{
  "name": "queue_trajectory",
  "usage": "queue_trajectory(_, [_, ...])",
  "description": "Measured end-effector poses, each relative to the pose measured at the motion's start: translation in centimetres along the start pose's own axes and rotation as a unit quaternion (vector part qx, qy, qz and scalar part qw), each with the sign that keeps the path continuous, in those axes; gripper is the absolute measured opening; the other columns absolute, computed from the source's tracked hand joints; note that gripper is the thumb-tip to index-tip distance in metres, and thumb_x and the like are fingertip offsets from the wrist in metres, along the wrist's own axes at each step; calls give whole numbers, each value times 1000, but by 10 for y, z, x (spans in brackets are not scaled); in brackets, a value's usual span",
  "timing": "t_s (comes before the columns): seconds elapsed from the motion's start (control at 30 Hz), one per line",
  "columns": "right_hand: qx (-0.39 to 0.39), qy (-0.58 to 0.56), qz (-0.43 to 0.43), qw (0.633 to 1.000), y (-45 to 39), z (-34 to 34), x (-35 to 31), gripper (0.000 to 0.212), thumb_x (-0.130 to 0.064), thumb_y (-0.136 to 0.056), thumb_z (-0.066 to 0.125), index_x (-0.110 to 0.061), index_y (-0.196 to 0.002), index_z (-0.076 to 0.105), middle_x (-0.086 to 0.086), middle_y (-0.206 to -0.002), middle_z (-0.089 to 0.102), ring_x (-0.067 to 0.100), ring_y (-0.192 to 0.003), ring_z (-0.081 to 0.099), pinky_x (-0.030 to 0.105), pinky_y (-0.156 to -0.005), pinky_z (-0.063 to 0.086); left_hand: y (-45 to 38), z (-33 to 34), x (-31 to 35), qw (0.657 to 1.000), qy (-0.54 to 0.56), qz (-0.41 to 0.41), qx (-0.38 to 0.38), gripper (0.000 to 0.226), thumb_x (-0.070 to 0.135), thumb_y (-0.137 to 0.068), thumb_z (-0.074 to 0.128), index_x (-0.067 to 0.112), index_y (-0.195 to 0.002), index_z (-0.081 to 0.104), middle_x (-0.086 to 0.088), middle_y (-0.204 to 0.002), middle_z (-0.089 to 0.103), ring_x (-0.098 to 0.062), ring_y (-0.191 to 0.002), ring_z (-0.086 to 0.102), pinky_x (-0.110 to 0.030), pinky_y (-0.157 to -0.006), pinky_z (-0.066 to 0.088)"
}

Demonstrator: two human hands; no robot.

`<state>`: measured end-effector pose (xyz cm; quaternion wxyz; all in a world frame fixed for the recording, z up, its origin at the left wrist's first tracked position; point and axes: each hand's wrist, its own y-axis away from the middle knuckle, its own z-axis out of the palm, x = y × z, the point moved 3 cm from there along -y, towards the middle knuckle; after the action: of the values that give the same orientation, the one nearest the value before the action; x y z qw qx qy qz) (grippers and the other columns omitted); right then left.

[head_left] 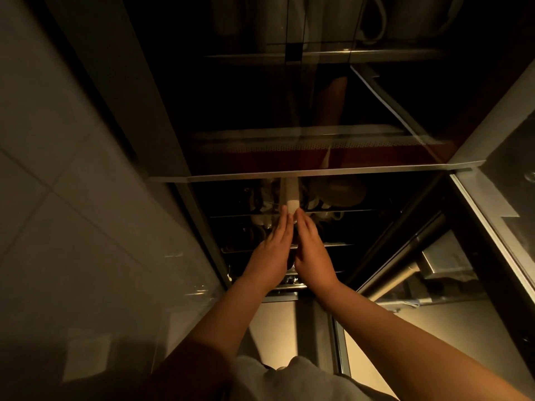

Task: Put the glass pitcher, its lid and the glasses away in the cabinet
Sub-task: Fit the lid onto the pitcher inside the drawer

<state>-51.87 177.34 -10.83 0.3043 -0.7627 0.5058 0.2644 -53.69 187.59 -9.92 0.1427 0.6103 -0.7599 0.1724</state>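
Observation:
I look up into an open cabinet with glass shelves. My left hand and my right hand are raised side by side, palms facing each other. They press on a tall, narrow glass pitcher held between them at the lower shelf. The glass is dark and mostly hidden by my hands. A pale piece sticks out past my fingertips; I cannot tell whether it is the lid. Faint glassware stands on the shelf just left of my fingers.
Pale cups and bowls sit on the shelf right of the pitcher. White mugs stand on the top shelf. An open glass door hangs at the right, another glass panel at the left beside a tiled wall.

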Motion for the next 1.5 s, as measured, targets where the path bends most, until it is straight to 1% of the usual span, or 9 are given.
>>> queue_trajectory(0.1, [-41,42,-13,998,-6,0,-2,96,11,-80,55,-28,-150,1,-7,-158,-1,5,-139,11,2,-93,27,-6,2,-5,999,3,-35,-16,103,0,-85,57,29,-143,-23,7,-149,-36,-18,-143,15,-36,-105,41])
queue_trajectory(0.23, [-75,89,-4,993,-18,0,-5,85,10,-83,52,-17,-150,7,3,-159,6,11,-144,3,17,-111,6,-18,1,-12,997,-43,-64,-27,86,2,-90,50,19,-148,-11,-3,-157,-14,-20,-145,-4,-35,-116,8])
queue_trajectory(0.3, [-76,102,-2,992,-20,-1,-6,81,8,-84,51,-15,-150,9,5,-158,8,13,-145,3,20,-113,4,-19,0,-14,995,-65,-57,-40,80,4,-92,47,15,-150,-7,-5,-158,-9,-19,-145,-8,-34,-118,2])
queue_trajectory(0.63, [-81,121,1,989,-6,-22,-6,83,2,-85,54,-17,-151,7,1,-159,4,11,-145,0,21,-113,7,-5,-5,-12,995,-81,-40,-39,79,14,-95,46,16,-149,-11,-4,-157,-15,-17,-143,-15,-32,-115,-5])
queue_trajectory(0.77, [-56,141,2,988,5,-45,-7,82,0,-85,55,-19,-151,8,-2,-158,4,8,-143,-3,29,-116,18,-1,-9,2,996,-74,-26,-34,75,18,-97,44,16,-149,-10,-3,-157,-16,-16,-143,-16,-33,-116,-4])
queue_trajectory(0.9, [-11,163,28,986,22,-79,-7,81,-4,-86,55,-20,-150,8,-3,-158,3,5,-140,-6,27,-116,10,-6,-11,39,998,-54,26,-23,71,22,-98,41,17,-150,-8,-1,-157,-15,-13,-142,-16,-32,-115,-5])
queue_trajectory(1.1, [58,223,83,970,58,-154,-14,74,-13,-90,52,-13,-150,10,4,-158,4,17,-145,-2,33,-119,9,-23,-18,130,988,-43,148,-18,67,25,-99,37,15,-150,-7,-2,-158,-13,-14,-143,-15,-28,-114,-8])
queue_trajectory(1.23, [104,270,103,952,83,-201,-24,71,-19,-91,50,-13,-150,10,4,-158,4,18,-145,-2,30,-117,4,-30,-27,183,978,-16,208,-18,67,20,-99,35,17,-150,-8,2,-157,-14,-9,-142,-17,-26,-112,-11])
queue_trajectory(1.5, [109,315,217,918,121,-261,-7,67,-23,-94,47,-12,-150,12,6,-158,9,24,-145,4,34,-116,11,-54,-24,244,962,-53,263,-48,61,28,-102,32,16,-150,-3,-1,-158,-12,-13,-143,-13,-29,-113,-7])
